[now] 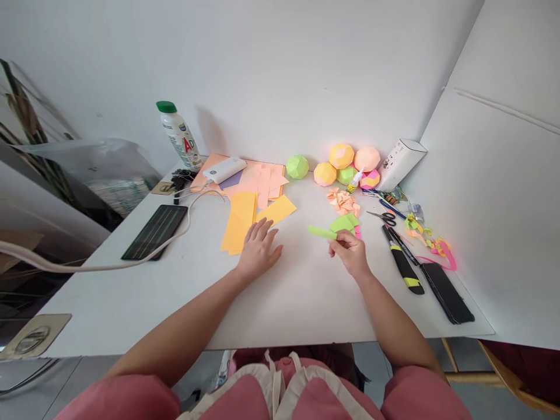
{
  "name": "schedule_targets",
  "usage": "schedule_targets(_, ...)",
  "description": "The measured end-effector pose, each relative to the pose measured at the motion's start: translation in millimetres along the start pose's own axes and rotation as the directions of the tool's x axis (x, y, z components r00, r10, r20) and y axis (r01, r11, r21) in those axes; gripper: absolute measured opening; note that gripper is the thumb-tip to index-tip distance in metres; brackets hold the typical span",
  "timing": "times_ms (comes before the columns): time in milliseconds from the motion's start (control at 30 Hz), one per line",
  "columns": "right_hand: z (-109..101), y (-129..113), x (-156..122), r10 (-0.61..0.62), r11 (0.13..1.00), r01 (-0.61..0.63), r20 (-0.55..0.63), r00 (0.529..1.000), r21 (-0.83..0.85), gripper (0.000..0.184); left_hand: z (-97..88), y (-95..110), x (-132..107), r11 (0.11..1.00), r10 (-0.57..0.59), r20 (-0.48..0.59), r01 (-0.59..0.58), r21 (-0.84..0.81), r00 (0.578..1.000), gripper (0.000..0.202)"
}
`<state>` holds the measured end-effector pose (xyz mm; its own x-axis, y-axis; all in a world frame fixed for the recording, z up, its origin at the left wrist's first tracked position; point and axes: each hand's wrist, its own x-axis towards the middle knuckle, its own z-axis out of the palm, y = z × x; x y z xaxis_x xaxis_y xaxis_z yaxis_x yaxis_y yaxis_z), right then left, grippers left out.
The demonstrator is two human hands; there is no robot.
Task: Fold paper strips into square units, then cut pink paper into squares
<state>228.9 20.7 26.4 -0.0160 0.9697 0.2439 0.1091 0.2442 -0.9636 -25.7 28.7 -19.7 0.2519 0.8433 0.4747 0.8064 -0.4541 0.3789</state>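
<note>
While left hand (258, 252) rests flat, right hand (350, 252) pinches green strip (321, 232)

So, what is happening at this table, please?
A person sits at a white table with coloured paper. The right hand pinches a folded green paper strip just above the table, close to more green pieces. The left hand lies flat and open on the table beside the yellow sheets. Faceted paper balls sit at the back by the wall, and scissors lie to the right.
</note>
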Motion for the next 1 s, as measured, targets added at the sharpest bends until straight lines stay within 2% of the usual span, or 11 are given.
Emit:
schedule_targets(67, -13.3, 2.0, 7.6, -0.128, 0.977, 0.090, -0.193, 0.973, -0.193, 0.017, 4.3, -12.1, 2.2, 0.980, -0.089, 0.097, 0.069, 0.189, 0.991, 0.047)
schedule_targets(133, -29.1, 7.4, 15.5, -0.308, 0.863, 0.128, -0.309, 0.900, -0.489, 0.013, 6.6, -18.0, 2.3, 0.954, -0.151, 0.200, 0.090, 0.286, 0.968, 0.058)
schedule_targets(200, -44.2, 15.7, 22.0, -0.405, 0.656, 0.074, -0.267, 0.874, -0.751, 0.018, 6.7, -17.5, 1.0, 0.950, -0.116, 0.256, 0.032, 0.311, 0.960, 0.061)
schedule_targets(267, -54.9, 25.0, 25.8, -0.341, 0.450, 0.010, -0.162, 0.926, -0.893, 0.024, 5.4, -12.9, -1.2, 0.954, -0.016, 0.262, -0.063, 0.293, 0.965, 0.057)
schedule_targets(333, -59.2, 32.6, 27.1, -0.294, 0.391, 0.001, -0.124, 0.948, -0.920, 0.025, 4.1, -6.8, -3.5, 0.962, 0.084, 0.269, -0.149, 0.230, 0.959, 0.050)
schedule_targets(467, -48.9, 34.9, 23.7, -0.286, 0.382, 0.059, -0.058, 0.956, -0.922, 0.032, 1.7, 4.7, -7.4, 0.960, 0.277, 0.333, -0.277, -0.048, 0.901, 0.038)
schedule_targets(533, -37.9, 30.1, 19.2, -0.291, 0.412, 0.179, 0.058, 0.955, -0.893, 0.035, 0.0, 9.6, -8.8, 0.936, 0.347, 0.335, -0.300, -0.184, 0.876, 0.035)
schedule_targets(633, -20.1, 21.2, 8.8, -0.285, 0.547, 0.452, 0.352, 0.892, -0.704, 0.032, -2.4, 14.2, -10.3, 0.912, 0.373, 0.331, -0.278, -0.301, 0.867, 0.031)
schedule_targets(767, -1.9, 11.6, -5.5, -0.114, 0.640, 0.470, 0.530, 0.840, -0.608, 0.031, -4.1, 14.7, -10.5, 0.902, 0.370, 0.338, -0.247, -0.354, 0.866, 0.026)
schedule_targets(900, 6.7, 0.0, -14.4, 0.064, 0.635, 0.522, 0.712, 0.699, -0.569, 0.045, -6.4, 15.8, -8.9, 0.868, 0.412, 0.318, -0.262, -0.422, 0.854, 0.018)
schedule_targets(1000, 8.9, -12.2, -20.4, 0.220, 0.592, 0.550, 0.775, 0.592, -0.588, 0.060, -7.8, 18.5, -8.0, 0.856, 0.428, 0.297, -0.278, -0.435, 0.854, 0.013)
